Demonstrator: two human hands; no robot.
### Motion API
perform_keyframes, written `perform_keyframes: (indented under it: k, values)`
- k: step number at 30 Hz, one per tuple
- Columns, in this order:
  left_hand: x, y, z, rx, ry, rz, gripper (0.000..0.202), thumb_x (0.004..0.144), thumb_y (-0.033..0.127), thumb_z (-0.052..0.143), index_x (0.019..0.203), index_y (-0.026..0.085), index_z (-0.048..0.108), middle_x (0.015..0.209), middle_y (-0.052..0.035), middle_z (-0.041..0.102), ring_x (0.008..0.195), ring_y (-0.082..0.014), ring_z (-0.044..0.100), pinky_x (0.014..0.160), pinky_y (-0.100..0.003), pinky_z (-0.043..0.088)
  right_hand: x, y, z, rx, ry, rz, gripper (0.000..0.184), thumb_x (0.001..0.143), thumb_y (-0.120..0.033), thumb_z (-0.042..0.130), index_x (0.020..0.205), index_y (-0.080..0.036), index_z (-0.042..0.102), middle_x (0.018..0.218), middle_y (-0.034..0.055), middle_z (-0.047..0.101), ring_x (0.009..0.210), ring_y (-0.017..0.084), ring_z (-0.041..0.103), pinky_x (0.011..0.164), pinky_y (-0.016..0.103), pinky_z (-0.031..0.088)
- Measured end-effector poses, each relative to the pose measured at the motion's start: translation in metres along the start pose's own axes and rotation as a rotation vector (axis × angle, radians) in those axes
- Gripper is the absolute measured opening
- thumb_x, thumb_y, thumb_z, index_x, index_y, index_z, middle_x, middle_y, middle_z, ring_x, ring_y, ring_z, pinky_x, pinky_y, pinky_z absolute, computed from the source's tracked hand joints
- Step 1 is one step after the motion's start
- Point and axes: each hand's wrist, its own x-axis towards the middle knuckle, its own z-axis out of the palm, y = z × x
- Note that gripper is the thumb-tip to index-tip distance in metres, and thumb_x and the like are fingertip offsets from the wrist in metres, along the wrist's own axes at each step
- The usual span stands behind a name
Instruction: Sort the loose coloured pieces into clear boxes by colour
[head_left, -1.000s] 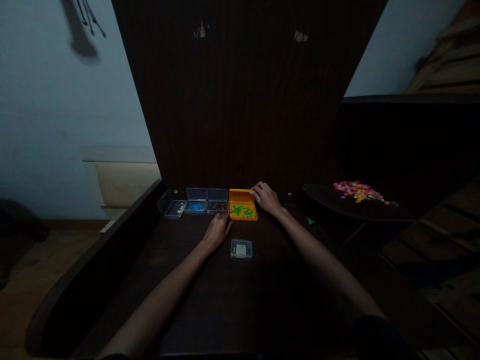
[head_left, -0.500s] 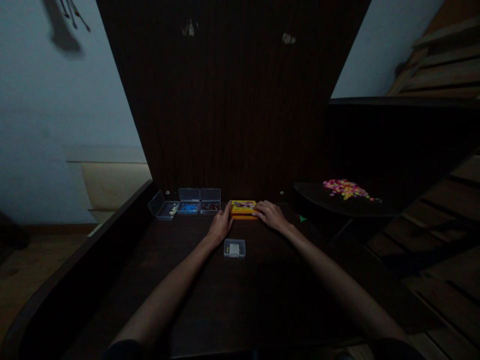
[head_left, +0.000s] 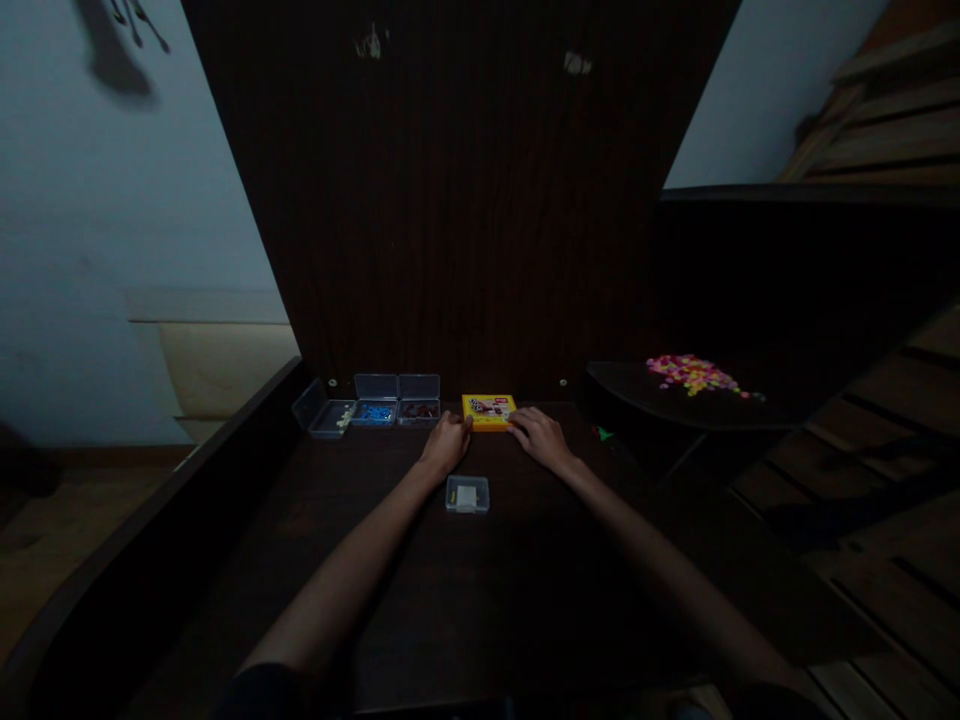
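A yellow box (head_left: 488,410) lies closed and flat at the far edge of a dark table (head_left: 465,590), its printed lid facing up. My left hand (head_left: 446,444) presses against its left front corner with curled fingers. My right hand (head_left: 541,437) presses against its right front corner the same way. A small clear closed case (head_left: 467,494) with something white inside lies just in front of my left hand.
Three open clear cases stand in a row left of the yellow box: one with pale bits (head_left: 328,416), one with blue bits (head_left: 375,404), one with dark bits (head_left: 419,403). A heap of coloured beads (head_left: 694,374) lies on a dark shelf at right. A tall dark board rises behind.
The yellow box was open with green pieces showing; its lid has come down and it now lies closed. Both hands have moved to its front corners.
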Motion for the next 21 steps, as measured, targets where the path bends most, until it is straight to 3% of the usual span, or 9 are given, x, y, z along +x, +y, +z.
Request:
perform_keyframes:
  k: [6, 9, 14, 21]
  values:
    - [-0.008, -0.005, -0.015, 0.055, 0.047, -0.023, 0.046, 0.086, 0.015, 0.050, 0.132, 0.011, 0.052, 0.112, -0.0169, 0.063, 0.111, -0.0299, 0.052, 0.101, -0.044, 0.043, 0.002, -0.006, -0.008, -0.058, -0.055, 0.015, 0.020, 0.092, -0.021, 0.052, 0.104, -0.018, 0.067, 0.111, 0.0102, 0.068, 0.103, 0.022, 0.060, 0.083, 0.034, 0.053]
    - [-0.018, -0.021, -0.027, 0.092, 0.087, -0.079, 0.043, 0.084, 0.011, 0.048, 0.126, 0.013, 0.056, 0.114, -0.0170, 0.061, 0.113, -0.0317, 0.049, 0.099, -0.048, 0.042, 0.003, -0.006, -0.012, -0.036, -0.066, 0.013, 0.020, 0.091, -0.021, 0.054, 0.106, -0.019, 0.067, 0.113, 0.0094, 0.066, 0.105, 0.022, 0.059, 0.084, 0.034, 0.053]
    - [-0.033, -0.049, -0.040, 0.129, 0.095, -0.124, 0.036, 0.085, 0.011, 0.044, 0.116, 0.012, 0.063, 0.109, -0.0198, 0.061, 0.108, -0.0347, 0.051, 0.094, -0.051, 0.043, 0.008, -0.015, -0.014, 0.069, 0.051, 0.030, 0.022, 0.091, -0.024, 0.054, 0.110, -0.021, 0.066, 0.115, 0.0093, 0.064, 0.108, 0.024, 0.056, 0.088, 0.038, 0.053]
    - [-0.048, -0.052, -0.042, 0.073, 0.053, -0.017, 0.039, 0.086, 0.007, 0.045, 0.119, 0.016, 0.064, 0.109, -0.0143, 0.064, 0.106, -0.0288, 0.053, 0.097, -0.044, 0.043, 0.029, -0.056, -0.008, 0.307, 0.059, -0.115, 0.053, 0.084, -0.031, 0.066, 0.133, -0.019, 0.050, 0.128, 0.0127, 0.056, 0.120, 0.026, 0.052, 0.105, 0.046, 0.043]
